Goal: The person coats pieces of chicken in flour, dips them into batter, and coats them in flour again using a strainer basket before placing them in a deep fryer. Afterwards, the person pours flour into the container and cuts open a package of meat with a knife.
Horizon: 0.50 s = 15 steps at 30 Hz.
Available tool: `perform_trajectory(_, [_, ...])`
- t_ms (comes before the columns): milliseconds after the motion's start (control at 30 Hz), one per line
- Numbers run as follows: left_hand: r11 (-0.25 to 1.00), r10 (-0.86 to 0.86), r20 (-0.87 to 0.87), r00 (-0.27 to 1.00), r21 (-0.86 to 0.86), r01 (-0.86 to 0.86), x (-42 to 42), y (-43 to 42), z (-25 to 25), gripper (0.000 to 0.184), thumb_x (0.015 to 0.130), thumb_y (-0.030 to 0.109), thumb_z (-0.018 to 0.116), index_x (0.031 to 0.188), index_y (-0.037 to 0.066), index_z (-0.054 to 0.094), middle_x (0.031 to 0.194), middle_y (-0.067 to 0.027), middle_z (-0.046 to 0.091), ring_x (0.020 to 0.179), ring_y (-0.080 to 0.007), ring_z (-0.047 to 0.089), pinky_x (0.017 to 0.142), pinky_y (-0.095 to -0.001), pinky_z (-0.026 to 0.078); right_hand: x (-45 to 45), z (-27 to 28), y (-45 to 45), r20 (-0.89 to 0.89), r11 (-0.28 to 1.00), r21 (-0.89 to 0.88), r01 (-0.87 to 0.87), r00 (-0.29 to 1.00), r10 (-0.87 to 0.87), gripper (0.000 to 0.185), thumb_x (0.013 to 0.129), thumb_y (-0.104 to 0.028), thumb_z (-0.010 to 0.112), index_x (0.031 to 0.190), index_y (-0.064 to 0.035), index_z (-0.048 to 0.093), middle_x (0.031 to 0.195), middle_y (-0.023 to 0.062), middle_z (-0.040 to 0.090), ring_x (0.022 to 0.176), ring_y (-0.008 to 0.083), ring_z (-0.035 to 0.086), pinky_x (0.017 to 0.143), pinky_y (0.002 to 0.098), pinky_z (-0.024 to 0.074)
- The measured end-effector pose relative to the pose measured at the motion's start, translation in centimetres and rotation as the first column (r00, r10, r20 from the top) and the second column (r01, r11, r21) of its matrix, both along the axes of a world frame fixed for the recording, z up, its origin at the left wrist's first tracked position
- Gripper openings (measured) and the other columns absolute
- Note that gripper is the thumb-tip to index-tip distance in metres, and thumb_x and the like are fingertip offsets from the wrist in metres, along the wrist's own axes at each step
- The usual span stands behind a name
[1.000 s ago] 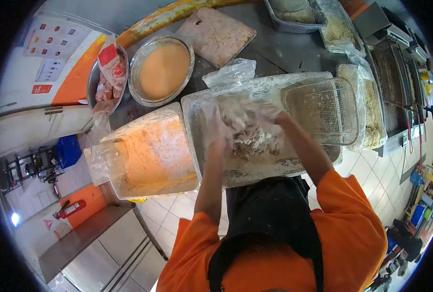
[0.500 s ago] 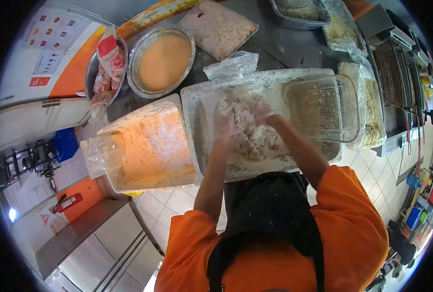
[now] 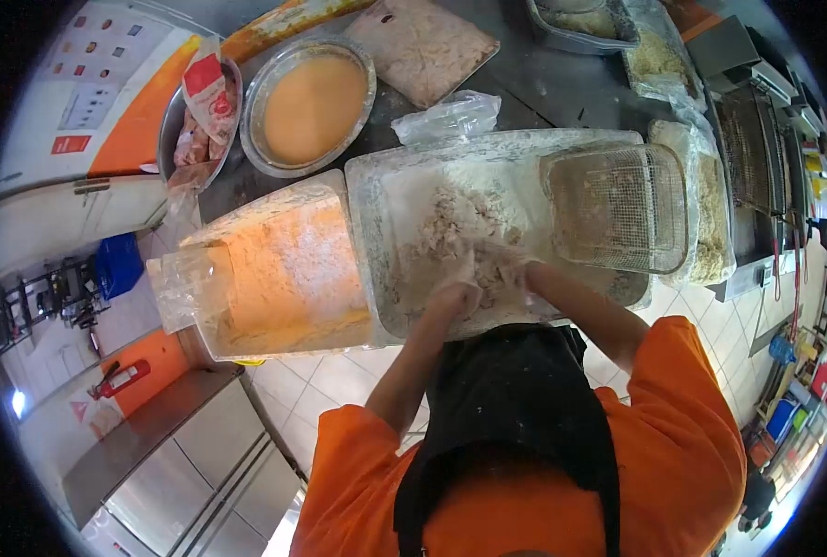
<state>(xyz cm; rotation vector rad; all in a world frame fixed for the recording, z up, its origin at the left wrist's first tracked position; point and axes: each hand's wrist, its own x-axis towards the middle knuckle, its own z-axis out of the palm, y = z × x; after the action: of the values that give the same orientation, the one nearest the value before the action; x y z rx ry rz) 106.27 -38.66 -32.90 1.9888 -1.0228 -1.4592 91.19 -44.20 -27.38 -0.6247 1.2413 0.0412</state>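
Note:
Both my hands are down in a large pale tub point(image 3: 376, 302) of white flour, among flour-coated pieces point(image 3: 455, 218) that look like raw meat. My left hand point(image 3: 467, 271) is at the near side of the heap, its fingers smeared by motion and covered in flour. Close by on the right, my right hand point(image 3: 514, 265) touches the same heap, fingers also blurred and partly buried. Whether either one grips a piece does not show. A wire mesh basket point(image 3: 622, 209) rests at the tub's right end.
Left of the tub stands another tub of orange breading point(image 3: 297, 265). Behind are a metal bowl of orange liquid point(image 3: 313, 110), a bowl of raw meat point(image 3: 193, 147), a plastic bag point(image 3: 449, 117) and a floury board point(image 3: 423, 46). Bags of crumbs point(image 3: 710, 218) lie right.
My hands have moved from the far middle of the flour toward me, nearer the tub's front edge. The coated heap behind them is now uncovered and spread out.

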Motion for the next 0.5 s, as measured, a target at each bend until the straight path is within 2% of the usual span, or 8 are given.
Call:
perform_trajectory(67, [1.0, -0.022, 0.044, 0.999, -0.015, 0.023, -0.5, -1.0, 0.4, 0.034, 0.089, 0.025, 0.056, 0.115, 0.003, 0.053, 0.09, -0.0072, 0.062, 0.075, -0.0215, 0.059, 0.069, -0.0346, 0.047, -0.6, -5.9, 1.9, 0.059, 0.858, -0.492, -0.148, 0.978, 0.202, 0.042, 0.092, -0.035, 0.05, 0.123, -0.0064, 0.055, 0.116, 0.011, 0.059, 0.103, 0.0244, 0.056, 0.093, 0.0365, 0.0442])
perform_trajectory(133, [0.989, -0.144, 0.197, 0.97, -0.009, 0.148, 0.4, -1.1, 3.1, 0.035, 0.088, 0.025, 0.056, 0.114, 0.002, 0.053, 0.09, -0.0076, 0.062, 0.076, -0.0227, 0.059, 0.071, -0.0357, 0.047, -1.7, -8.7, 2.5, 0.05, 0.759, -0.624, -0.188, 0.959, 0.279, 0.041, 0.09, -0.031, 0.053, 0.123, -0.0062, 0.056, 0.116, 0.0117, 0.059, 0.104, 0.0241, 0.056, 0.094, 0.0349, 0.0438])
perform_trajectory(167, [0.98, -0.192, 0.284, 0.939, 0.006, 0.199, 0.5, -0.7, 4.5, 0.035, 0.088, 0.026, 0.056, 0.113, 0.002, 0.053, 0.09, -0.0078, 0.062, 0.076, -0.0234, 0.059, 0.072, -0.0362, 0.047, -2.5, -9.9, 2.3, 0.05, 0.819, -0.541, -0.191, 0.965, 0.258, 0.04, 0.088, -0.027, 0.054, 0.123, -0.0063, 0.055, 0.118, 0.0121, 0.058, 0.105, 0.0241, 0.056, 0.095, 0.0338, 0.0426])
perform_trajectory(233, [0.988, -0.124, 0.364, 0.923, -0.04, 0.149, 0.4, 0.3, 6.3, 0.035, 0.087, 0.026, 0.057, 0.112, 0.001, 0.053, 0.091, -0.0081, 0.062, 0.077, -0.0246, 0.059, 0.074, -0.0373, 0.047, -3.1, -8.1, 1.9, -0.095, 0.673, -0.627, -0.392, 0.896, 0.433, 0.04, 0.086, -0.021, 0.055, 0.123, -0.0069, 0.055, 0.12, 0.0137, 0.057, 0.107, 0.0245, 0.055, 0.097, 0.0323, 0.0412])
perform_trajectory(300, [0.977, 0.142, 0.254, 0.957, -0.189, -0.095, 0.2, 0.2, 7.7, 0.037, 0.087, 0.029, 0.057, 0.11, 0.0, 0.055, 0.098, -0.0106, 0.062, 0.083, -0.0282, 0.059, 0.079, -0.0389, 0.045, -4.4, -4.1, 0.3, -0.479, 0.075, -0.757, -0.65, 0.628, 0.614, 0.04, 0.083, -0.016, 0.054, 0.122, -0.0077, 0.055, 0.121, 0.0157, 0.057, 0.108, 0.0251, 0.055, 0.098, 0.0318, 0.0408])
perform_trajectory(333, [0.979, 0.18, 0.084, 0.98, -0.114, -0.17, 1.9, 0.0, 7.2, 0.038, 0.086, 0.029, 0.057, 0.111, 0.0, 0.055, 0.103, -0.0121, 0.062, 0.088, -0.0289, 0.059, 0.081, -0.0389, 0.045, -4.7, -2.7, -0.3, -0.524, 0.06, -0.746, -0.663, 0.641, 0.561, 0.04, 0.082, -0.016, 0.055, 0.121, -0.0073, 0.055, 0.12, 0.0164, 0.057, 0.109, 0.0258, 0.055, 0.097, 0.0322, 0.0413])
perform_trajectory(400, [0.981, 0.102, -0.026, 0.994, 0.166, -0.097, 4.4, -1.2, 7.9, 0.039, 0.086, 0.029, 0.057, 0.113, 0.001, 0.056, 0.112, -0.0139, 0.06, 0.097, -0.0277, 0.058, 0.084, -0.0378, 0.045, -4.9, -1.2, -1.2, -0.601, 0.035, -0.726, -0.687, 0.658, 0.453, 0.04, 0.079, -0.015, 0.058, 0.118, -0.0066, 0.056, 0.118, 0.0178, 0.057, 0.109, 0.0273, 0.055, 0.095, 0.0331, 0.0424])
perform_trajectory(500, [0.992, 0.016, -0.018, 1.0, 0.123, -0.014, 5.5, -1.6, 4.3, 0.038, 0.087, 0.029, 0.057, 0.114, 0.001, 0.056, 0.111, -0.0133, 0.06, 0.096, -0.0268, 0.058, 0.083, -0.0371, 0.045, -4.7, -4.2, -3.7, -0.62, 0.268, -0.606, -0.749, 0.656, 0.43, 0.041, 0.078, -0.014, 0.059, 0.118, -0.0059, 0.055, 0.12, 0.018, 0.056, 0.11, 0.0288, 0.054, 0.095, 0.0342, 0.0423])
